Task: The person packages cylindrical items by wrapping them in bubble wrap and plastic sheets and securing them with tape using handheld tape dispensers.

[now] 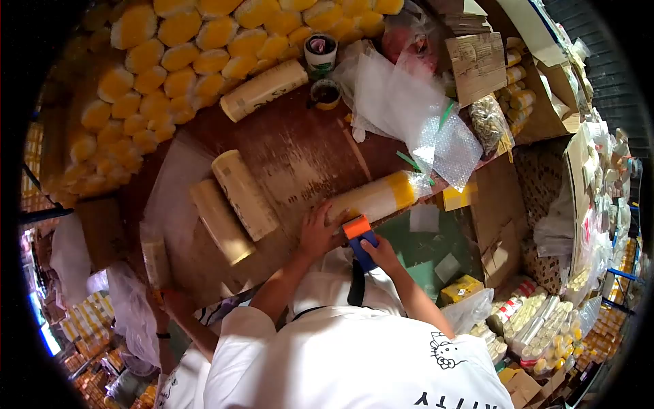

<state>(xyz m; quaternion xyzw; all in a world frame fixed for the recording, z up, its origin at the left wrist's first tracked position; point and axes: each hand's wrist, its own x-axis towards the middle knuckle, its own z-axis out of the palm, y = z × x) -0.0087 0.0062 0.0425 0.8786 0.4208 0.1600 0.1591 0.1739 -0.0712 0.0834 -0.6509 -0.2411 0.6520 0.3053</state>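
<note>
A long cylindrical package lies near the table's front edge, with a yellow band round it and clear wrapping at its right end. My left hand rests on its left end, fingers spread over the surface. In my right hand is a blue and orange tape dispenser, gripped just in front of the package's near side. Two tan cylindrical rolls lie side by side to the left of my left hand.
Another person's hand is at the table's left edge, beside an upright roll. Yellow-ended rolls are stacked at the back. Bubble wrap overhangs the right side. Two small tubs stand behind, near another roll.
</note>
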